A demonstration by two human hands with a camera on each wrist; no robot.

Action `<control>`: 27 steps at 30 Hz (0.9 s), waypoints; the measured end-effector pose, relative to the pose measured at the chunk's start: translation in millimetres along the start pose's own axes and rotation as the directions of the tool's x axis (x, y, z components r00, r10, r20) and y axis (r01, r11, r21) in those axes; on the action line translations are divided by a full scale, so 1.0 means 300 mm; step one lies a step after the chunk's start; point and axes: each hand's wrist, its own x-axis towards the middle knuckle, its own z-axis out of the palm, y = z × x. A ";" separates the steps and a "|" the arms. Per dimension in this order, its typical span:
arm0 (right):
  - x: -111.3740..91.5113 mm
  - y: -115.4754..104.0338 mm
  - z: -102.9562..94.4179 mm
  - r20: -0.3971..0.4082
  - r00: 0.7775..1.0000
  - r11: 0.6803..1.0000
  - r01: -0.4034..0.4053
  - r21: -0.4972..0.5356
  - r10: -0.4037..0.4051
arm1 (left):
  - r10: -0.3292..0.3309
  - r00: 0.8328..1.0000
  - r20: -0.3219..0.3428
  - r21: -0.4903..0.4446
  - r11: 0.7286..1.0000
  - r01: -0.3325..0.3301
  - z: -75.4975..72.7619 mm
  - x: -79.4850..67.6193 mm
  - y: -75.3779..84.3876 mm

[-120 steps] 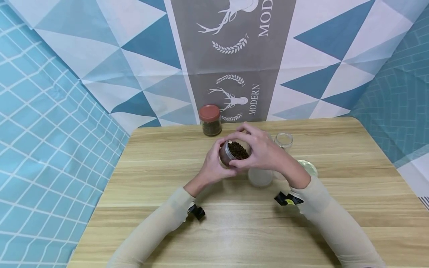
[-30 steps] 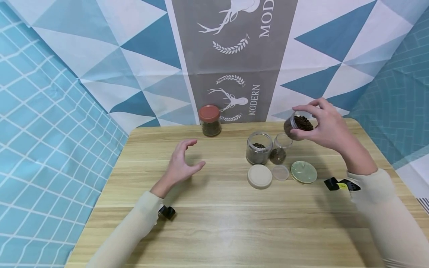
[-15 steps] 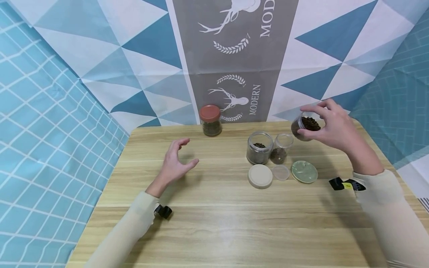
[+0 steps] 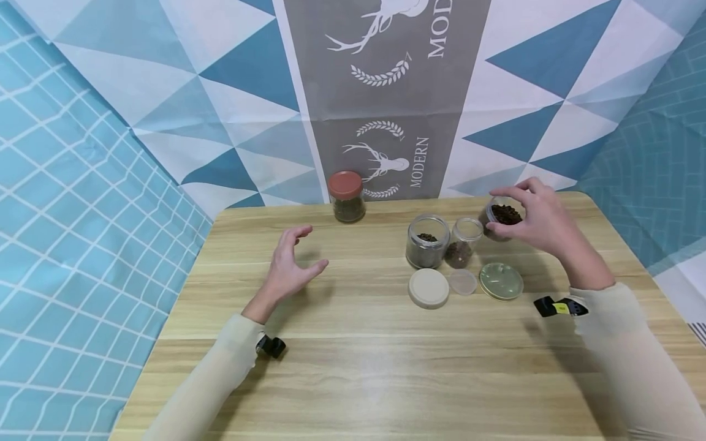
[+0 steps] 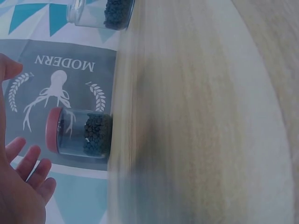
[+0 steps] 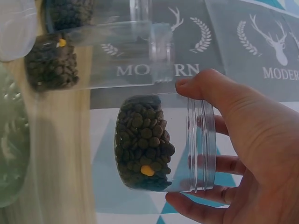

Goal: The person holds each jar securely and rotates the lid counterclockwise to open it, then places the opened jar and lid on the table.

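Observation:
My right hand (image 4: 543,217) grips an uncovered clear jar (image 6: 145,142) of dark brown pellets near its rim, thumb on one side and fingers on the other. One yellow-orange piece shows among the pellets. This jar hangs close above the tabletop at the back right; contact with the wood cannot be told. Left of it stand a narrow open jar (image 4: 461,246) and a wider open jar (image 4: 427,245), both partly filled with dark pieces. Over the left half of the table, my left hand (image 4: 285,269) is held with thumb and fingers apart, holding nothing.
A jar with a red lid (image 4: 345,185) stands by the back wall, nearest my left hand. In front of the open jars lie a cream lid (image 4: 428,288), a small translucent disc (image 4: 463,282) and a green lid (image 4: 501,281) on the wooden table (image 4: 353,367).
Four seconds ago both hands held the jar mid-table. My left hand has let go and moved left; my right hand has carried the jar right and, within the last half second, lowered it slightly.

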 end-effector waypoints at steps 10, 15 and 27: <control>-0.019 0.045 0.051 0.017 1.000 0.999 0.010 -0.047 -0.009 | 0.006 1.000 -0.001 0.005 1.000 -0.006 0.001 0.001 0.003; -0.026 0.055 0.078 0.060 0.998 0.999 0.000 -0.050 0.003 | 0.015 1.000 -0.003 -0.003 1.000 -0.015 0.004 0.003 0.004; -0.036 0.066 0.122 0.112 0.994 0.999 -0.008 -0.054 0.014 | 0.020 1.000 -0.009 -0.002 1.000 -0.020 0.006 -0.002 0.001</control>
